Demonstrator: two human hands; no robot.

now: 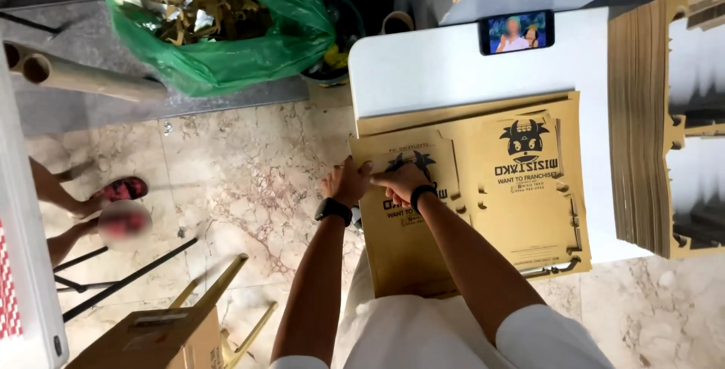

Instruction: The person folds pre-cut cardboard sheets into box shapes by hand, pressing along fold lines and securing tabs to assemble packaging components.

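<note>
A flat brown die-cut cardboard sheet (408,248) with black print lies over the left edge of a white table (445,67). My left hand (347,182) grips the sheet's left edge near its top corner. My right hand (400,180) presses on the same sheet just beside it, index finger stretched to the left. Both wrists wear black bands. A second printed sheet (529,188) lies flat to the right, on top of more sheets.
A tall stack of cardboard blanks (642,127) stands at the table's right. A phone (516,32) with a lit screen leans at the back. On the marble floor: a green bag of scraps (226,29), cardboard tubes (83,76), a brown box (151,339), another person's feet (98,203).
</note>
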